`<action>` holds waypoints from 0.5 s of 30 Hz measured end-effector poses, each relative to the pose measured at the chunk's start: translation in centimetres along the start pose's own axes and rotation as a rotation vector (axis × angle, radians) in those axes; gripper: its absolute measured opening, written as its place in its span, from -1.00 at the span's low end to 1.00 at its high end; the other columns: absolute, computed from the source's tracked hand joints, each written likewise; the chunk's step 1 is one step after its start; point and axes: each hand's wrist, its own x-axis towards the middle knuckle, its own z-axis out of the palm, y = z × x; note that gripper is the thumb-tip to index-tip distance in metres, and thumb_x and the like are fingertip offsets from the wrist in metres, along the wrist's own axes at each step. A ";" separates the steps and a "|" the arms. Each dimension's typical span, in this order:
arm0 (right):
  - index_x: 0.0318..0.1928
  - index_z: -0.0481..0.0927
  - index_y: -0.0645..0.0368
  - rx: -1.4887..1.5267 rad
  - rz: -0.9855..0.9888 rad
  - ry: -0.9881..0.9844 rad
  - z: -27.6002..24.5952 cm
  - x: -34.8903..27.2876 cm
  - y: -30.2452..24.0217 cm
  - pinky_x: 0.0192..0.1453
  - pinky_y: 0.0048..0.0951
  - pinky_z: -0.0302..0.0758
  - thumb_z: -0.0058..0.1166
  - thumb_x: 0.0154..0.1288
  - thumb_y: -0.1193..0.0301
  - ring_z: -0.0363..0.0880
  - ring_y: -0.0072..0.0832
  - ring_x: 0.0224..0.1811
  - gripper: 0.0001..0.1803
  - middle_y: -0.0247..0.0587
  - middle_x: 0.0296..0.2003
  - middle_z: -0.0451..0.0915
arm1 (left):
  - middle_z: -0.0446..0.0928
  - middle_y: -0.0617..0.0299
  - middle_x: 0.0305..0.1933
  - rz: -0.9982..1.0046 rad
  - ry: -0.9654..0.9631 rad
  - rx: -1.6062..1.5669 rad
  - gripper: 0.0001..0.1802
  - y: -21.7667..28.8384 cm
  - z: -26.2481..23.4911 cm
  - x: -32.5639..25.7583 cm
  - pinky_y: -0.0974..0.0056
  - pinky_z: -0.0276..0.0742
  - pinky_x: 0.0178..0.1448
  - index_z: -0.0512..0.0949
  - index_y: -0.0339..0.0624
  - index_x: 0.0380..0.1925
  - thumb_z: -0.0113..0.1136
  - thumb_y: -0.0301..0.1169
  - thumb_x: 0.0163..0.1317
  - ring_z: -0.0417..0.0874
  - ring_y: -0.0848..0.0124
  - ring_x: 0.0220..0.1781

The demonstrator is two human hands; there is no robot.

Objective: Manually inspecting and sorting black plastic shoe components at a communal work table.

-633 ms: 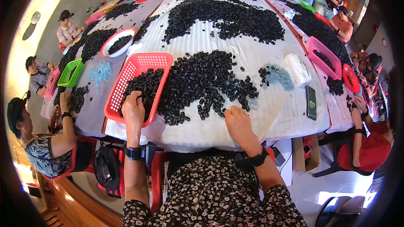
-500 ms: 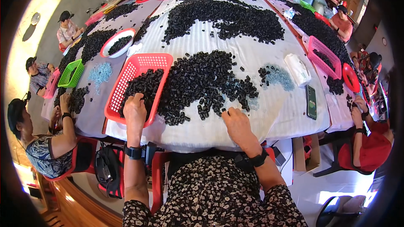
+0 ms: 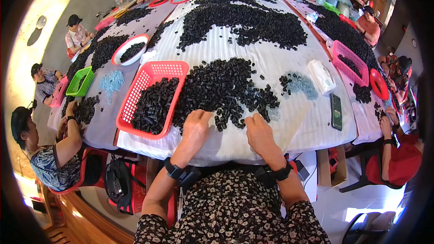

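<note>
Pile of small black pieces [image 3: 212, 83] beside a red basket [image 3: 163, 69]

In the head view, the pile lies on the white cloth [image 3: 312, 129], in the middle of the near part of the table, with the basket just to its left. More black pieces fill much of the basket's floor. The left hand [image 3: 196, 127] is at the pile's near edge, right of the basket, its fingers bent and drawn together; whether they grasp a piece I cannot tell. The right hand [image 3: 259, 134] is a little farther right, fingertips pinched close by the loose pieces at that edge; what they hold, if anything, is hidden.

To the right of the pile, pale blue scraps [image 3: 302, 86] lie in a patch, with a white packet [image 3: 322, 77] and a dark phone [image 3: 336, 112] beyond them. A larger black heap [image 3: 246, 22] covers the far part. At the left, a co-worker [image 3: 54, 156] sits near a green basket [image 3: 86, 86].
</note>
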 end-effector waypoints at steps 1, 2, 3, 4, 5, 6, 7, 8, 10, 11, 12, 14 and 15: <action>-0.34 0.38 0.23 0.051 0.008 0.046 -0.3 0.2 0.1 -0.26 -0.23 0.45 -0.02 0.01 0.60 0.45 -0.14 -0.32 -0.86 -0.08 -0.35 0.37 | 0.45 0.05 -0.39 -0.009 -0.051 0.021 -0.71 -0.3 0.8 -0.2 0.13 0.44 -0.20 0.51 -0.25 -0.32 0.10 -0.66 -0.14 0.50 0.10 -0.29; -0.34 0.38 0.23 0.047 0.010 0.050 -0.8 0.3 0.2 -0.26 -0.23 0.45 -0.02 0.01 0.60 0.45 -0.14 -0.32 -0.86 -0.08 -0.35 0.37 | 0.47 0.04 -0.37 -0.013 -0.101 0.037 -0.71 -0.8 1.8 -0.2 0.15 0.46 -0.19 0.52 -0.25 -0.30 0.11 -0.67 -0.12 0.50 0.09 -0.28; -0.34 0.38 0.22 0.115 0.046 0.109 -1.1 0.5 0.3 -0.28 -0.22 0.44 -0.03 0.06 0.59 0.44 -0.12 -0.31 -0.88 -0.08 -0.33 0.36 | 0.46 0.06 -0.37 0.009 -0.131 0.048 -0.68 -1.2 2.4 -0.2 0.16 0.45 -0.18 0.52 -0.24 -0.26 0.12 -0.66 -0.12 0.49 0.12 -0.28; -0.34 0.38 0.21 0.182 0.077 0.166 -1.3 0.8 0.4 -0.30 -0.20 0.43 -0.03 0.10 0.57 0.43 -0.10 -0.30 -0.90 -0.07 -0.32 0.34 | 0.46 0.06 -0.37 0.011 -0.126 0.047 -0.68 -1.5 2.8 -0.2 0.16 0.45 -0.18 0.52 -0.24 -0.26 0.12 -0.66 -0.12 0.49 0.12 -0.28; -0.34 0.38 0.21 0.178 0.075 0.169 -1.6 0.9 0.4 -0.30 -0.20 0.43 -0.03 0.10 0.57 0.43 -0.10 -0.30 -0.90 -0.07 -0.32 0.34 | 0.46 0.07 -0.37 0.008 -0.130 0.044 -0.69 -1.7 3.1 0.0 0.15 0.44 -0.18 0.51 -0.24 -0.28 0.12 -0.66 -0.12 0.49 0.12 -0.28; -0.33 0.38 0.20 0.211 0.095 0.174 -2.0 1.1 0.4 -0.31 -0.19 0.43 -0.01 0.13 0.55 0.43 -0.09 -0.30 -0.91 -0.08 -0.33 0.34 | 0.45 0.07 -0.38 0.004 -0.133 0.040 -0.71 -1.9 3.4 0.1 0.14 0.44 -0.19 0.51 -0.24 -0.29 0.11 -0.66 -0.11 0.48 0.13 -0.29; -0.32 0.39 0.18 0.246 0.120 0.178 -2.4 1.1 0.4 -0.32 -0.18 0.42 0.00 0.16 0.53 0.42 -0.09 -0.30 -0.91 -0.08 -0.33 0.34 | 0.44 0.07 -0.39 0.011 -0.137 0.054 -0.74 -2.1 3.8 0.4 0.13 0.44 -0.19 0.52 -0.23 -0.30 0.11 -0.63 -0.09 0.48 0.13 -0.29; -0.32 0.39 0.18 0.245 0.122 0.178 -2.7 1.1 0.3 -0.32 -0.18 0.42 0.00 0.16 0.53 0.42 -0.09 -0.30 -0.91 -0.08 -0.33 0.34 | 0.44 0.07 -0.39 0.012 -0.138 0.053 -0.74 -2.2 4.3 0.7 0.13 0.44 -0.19 0.52 -0.23 -0.30 0.11 -0.63 -0.09 0.48 0.13 -0.29; -0.28 0.45 0.18 0.269 0.109 0.212 -3.0 1.2 0.2 -0.32 -0.23 0.39 0.05 0.15 0.56 0.44 -0.14 -0.38 -0.89 -0.10 -0.38 0.37 | 0.43 0.06 -0.39 0.009 -0.196 0.102 -0.77 -2.1 5.1 1.5 0.16 0.40 -0.18 0.47 -0.23 -0.37 0.06 -0.63 -0.12 0.47 0.15 -0.28; -0.28 0.45 0.18 0.270 0.108 0.214 -3.0 1.2 0.2 -0.32 -0.23 0.39 0.05 0.15 0.56 0.44 -0.14 -0.38 -0.89 -0.10 -0.38 0.37 | 0.45 0.05 -0.39 -0.004 -0.271 0.131 -0.83 -2.5 5.6 1.5 0.15 0.41 -0.18 0.46 -0.23 -0.39 0.06 -0.60 -0.07 0.49 0.14 -0.28; -0.28 0.46 0.18 0.273 0.083 0.218 -3.0 1.2 0.0 -0.33 -0.24 0.39 0.06 0.15 0.55 0.45 -0.15 -0.38 -0.88 -0.11 -0.38 0.37 | 0.45 0.05 -0.39 -0.003 -0.270 0.132 -0.83 -2.6 6.1 1.6 0.15 0.41 -0.18 0.46 -0.23 -0.39 0.06 -0.60 -0.07 0.49 0.14 -0.28; -0.28 0.46 0.18 0.272 0.061 0.224 -3.1 1.1 0.1 -0.34 -0.25 0.40 0.07 0.15 0.55 0.45 -0.16 -0.39 -0.88 -0.12 -0.39 0.37 | 0.46 0.06 -0.39 -0.070 -0.317 0.202 -0.84 -2.6 6.9 1.7 0.15 0.42 -0.18 0.46 -0.23 -0.37 0.05 -0.58 -0.03 0.50 0.14 -0.28; -0.28 0.46 0.16 0.283 0.054 0.227 -3.1 1.2 0.1 -0.32 -0.22 0.41 0.08 0.14 0.53 0.45 -0.14 -0.37 -0.88 -0.12 -0.39 0.36 | 0.46 0.06 -0.39 -0.069 -0.317 0.201 -0.84 -2.7 7.1 1.8 0.15 0.42 -0.18 0.46 -0.23 -0.37 0.05 -0.58 -0.03 0.50 0.14 -0.28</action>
